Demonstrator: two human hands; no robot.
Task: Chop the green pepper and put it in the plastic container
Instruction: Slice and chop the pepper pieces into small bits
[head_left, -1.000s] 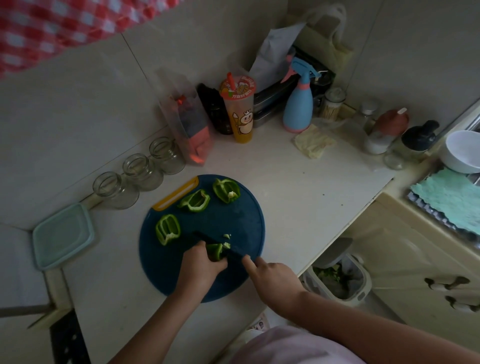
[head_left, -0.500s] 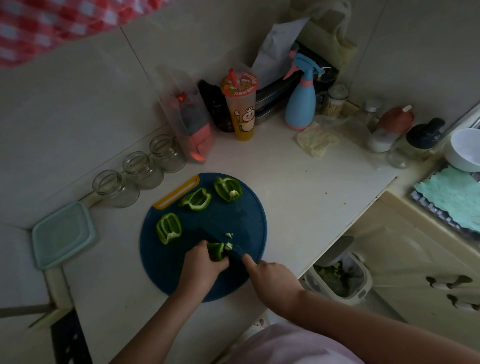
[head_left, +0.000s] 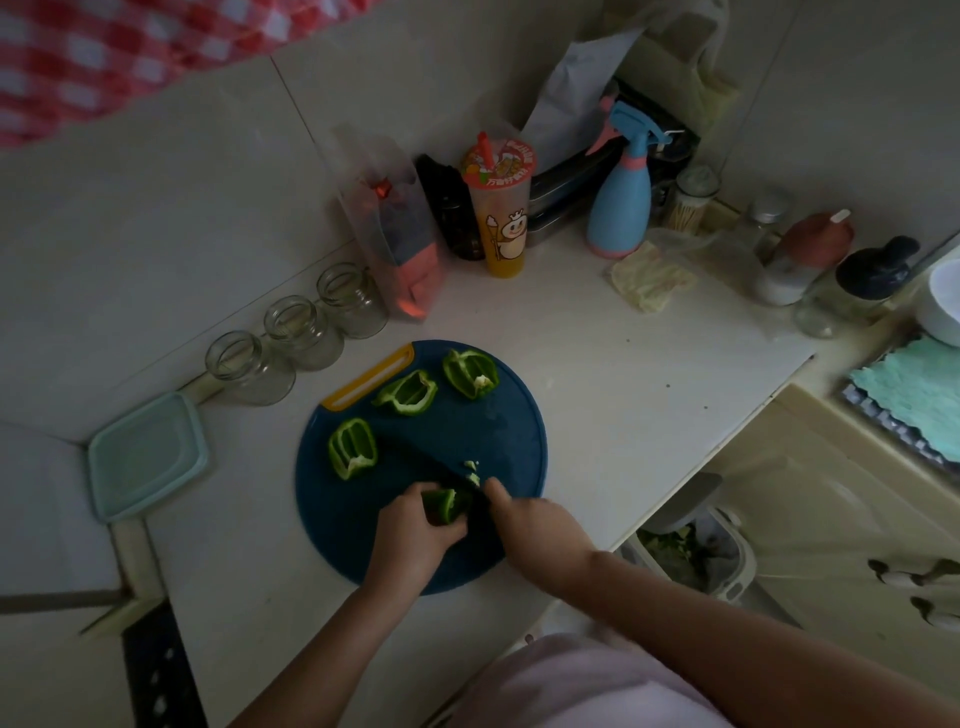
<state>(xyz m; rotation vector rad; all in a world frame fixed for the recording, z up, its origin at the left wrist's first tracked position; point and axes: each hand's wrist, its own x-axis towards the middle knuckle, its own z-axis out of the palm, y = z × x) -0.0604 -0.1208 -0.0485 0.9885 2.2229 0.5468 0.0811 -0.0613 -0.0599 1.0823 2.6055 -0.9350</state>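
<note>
My left hand (head_left: 410, 530) is curled round a green pepper piece (head_left: 444, 505) on the blue cutting board (head_left: 509, 441). Right hand (head_left: 530, 525) is just beside it, gripping the knife (head_left: 441, 470), dark blade against that piece. Beyond both hands, three other pepper pieces (head_left: 408, 392) lie apart on the board; the plastic container (head_left: 148, 454) is well left of the left hand, on the worktop (head_left: 623, 374).

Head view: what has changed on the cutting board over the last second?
Very little. The right hand, gripping the knife, has edged slightly forward against the pepper piece that the left hand keeps holding; nothing was picked up or released. The three loose pepper pieces, the cutting board and the plastic container stayed put.
</note>
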